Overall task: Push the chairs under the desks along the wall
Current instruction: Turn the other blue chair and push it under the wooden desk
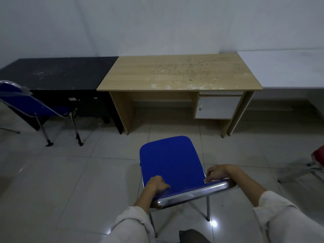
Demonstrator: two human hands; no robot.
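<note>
A blue folding chair (171, 160) with a chrome frame stands on the tiled floor in front of me, its seat facing the light wooden desk (178, 74) against the wall. My left hand (157, 184) grips the left end of its backrest top. My right hand (217, 172) holds the right end. A gap of floor lies between the seat and the desk. A second blue chair (31, 104) stands at the left, seat partly under the black desk (57, 71).
A white desk (287, 67) continues the row at the right. A red chair (319, 158) shows at the right edge. The wooden desk has a white drawer unit (217, 106) on its right side, leaving the knee space at left.
</note>
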